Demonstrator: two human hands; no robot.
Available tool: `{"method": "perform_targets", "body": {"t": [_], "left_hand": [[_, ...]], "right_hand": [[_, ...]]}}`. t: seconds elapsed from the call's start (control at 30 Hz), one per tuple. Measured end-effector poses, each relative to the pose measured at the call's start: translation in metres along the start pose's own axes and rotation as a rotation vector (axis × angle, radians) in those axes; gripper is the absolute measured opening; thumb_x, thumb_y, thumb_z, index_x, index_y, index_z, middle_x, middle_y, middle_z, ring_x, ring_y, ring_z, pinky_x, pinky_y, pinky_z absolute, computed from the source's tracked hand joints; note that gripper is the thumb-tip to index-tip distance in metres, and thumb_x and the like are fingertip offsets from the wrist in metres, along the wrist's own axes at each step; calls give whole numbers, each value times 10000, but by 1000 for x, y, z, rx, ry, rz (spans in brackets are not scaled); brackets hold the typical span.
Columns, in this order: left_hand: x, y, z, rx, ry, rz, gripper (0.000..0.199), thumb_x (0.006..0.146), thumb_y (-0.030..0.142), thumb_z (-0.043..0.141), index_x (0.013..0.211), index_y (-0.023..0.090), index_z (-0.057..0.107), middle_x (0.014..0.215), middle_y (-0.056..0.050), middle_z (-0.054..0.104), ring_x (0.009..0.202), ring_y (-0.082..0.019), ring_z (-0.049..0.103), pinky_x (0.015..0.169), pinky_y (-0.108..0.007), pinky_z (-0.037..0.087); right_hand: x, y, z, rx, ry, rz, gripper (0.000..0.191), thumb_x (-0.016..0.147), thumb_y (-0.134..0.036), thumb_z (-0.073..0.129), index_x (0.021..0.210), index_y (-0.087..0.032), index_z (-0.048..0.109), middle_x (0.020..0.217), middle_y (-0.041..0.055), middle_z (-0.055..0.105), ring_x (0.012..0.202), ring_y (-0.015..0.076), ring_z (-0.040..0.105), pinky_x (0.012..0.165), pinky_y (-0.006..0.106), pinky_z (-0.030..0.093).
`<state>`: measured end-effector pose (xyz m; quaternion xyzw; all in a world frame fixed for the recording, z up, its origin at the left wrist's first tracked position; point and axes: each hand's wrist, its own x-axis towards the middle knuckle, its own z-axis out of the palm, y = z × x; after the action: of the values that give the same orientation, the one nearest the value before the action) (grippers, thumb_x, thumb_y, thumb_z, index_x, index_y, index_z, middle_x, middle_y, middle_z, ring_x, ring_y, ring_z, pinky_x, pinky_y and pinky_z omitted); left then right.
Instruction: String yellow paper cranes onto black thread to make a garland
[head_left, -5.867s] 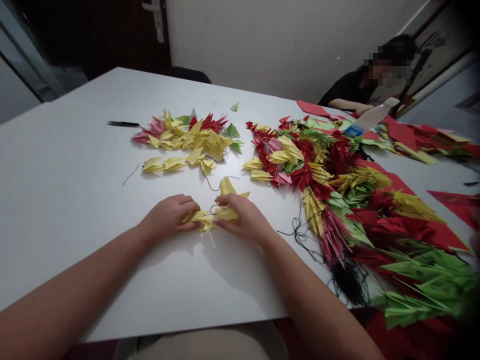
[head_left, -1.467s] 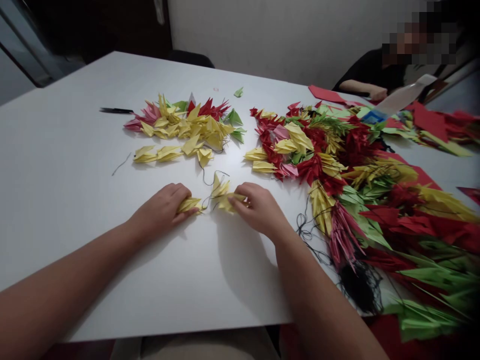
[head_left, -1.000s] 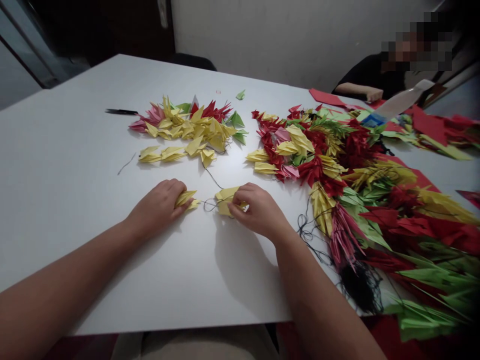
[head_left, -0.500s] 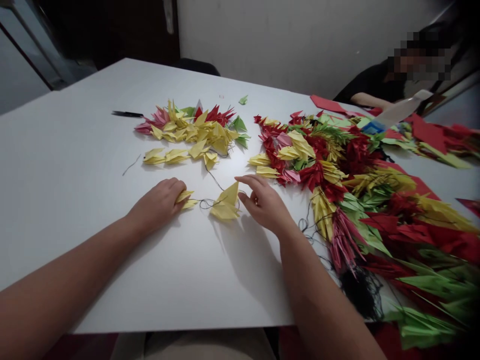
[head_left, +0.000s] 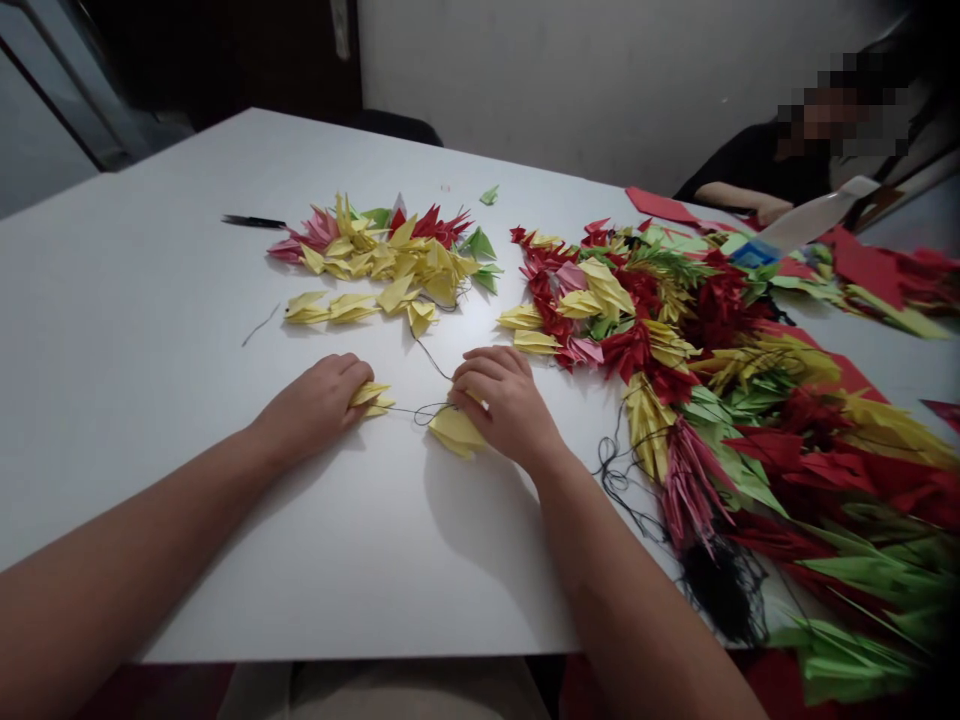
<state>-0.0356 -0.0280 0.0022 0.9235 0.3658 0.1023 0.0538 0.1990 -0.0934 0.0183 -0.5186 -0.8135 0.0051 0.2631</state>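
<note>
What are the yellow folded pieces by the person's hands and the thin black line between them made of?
The yellow folded pieces look like matte coloured paper: they have crisp creases, sharp points and no shine. The thin black line looks like thread or fine cord, since it curves and loops loosely over the white table; its exact fibre is too fine to tell.
</note>
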Motion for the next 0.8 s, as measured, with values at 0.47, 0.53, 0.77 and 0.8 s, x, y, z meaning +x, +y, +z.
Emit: {"method": "perform_targets", "body": {"t": [0.47,0.53,0.77,0.8], "left_hand": [[0,0,0,-1,-13,-1,146,872,267,394,856,160,492,881,-88,548,824,-223,488,783,-359,418],[0,-1,0,1,-17,-1,146,871,266,393,858,160,494,884,-89,550,827,-224,488,786,-361,418],[-1,-1,0,-7,-8,2,118,859,250,408,856,172,497,875,-80,553,824,-218,492,784,-353,418],[-1,-1,0,-5,-9,2,117,859,245,408,858,171,497,875,-81,553,824,-218,491,785,-354,418]], "right_hand": [[-9,5,-1,-146,-111,-5,127,800,-179,571,853,-230,674,1232,55,550,1256,283,376,1062,523,232],[-5,4,2,-163,-97,-27,143,811,-171,550,765,-227,673,1154,47,593,1238,271,404,1072,512,227],[-5,13,-15,36,228,101,106,815,-202,540,742,-221,615,968,58,631,1073,226,531,941,439,403],[-7,16,-19,78,280,155,96,811,-214,543,740,-216,606,954,64,630,1027,220,551,909,424,425]]}}
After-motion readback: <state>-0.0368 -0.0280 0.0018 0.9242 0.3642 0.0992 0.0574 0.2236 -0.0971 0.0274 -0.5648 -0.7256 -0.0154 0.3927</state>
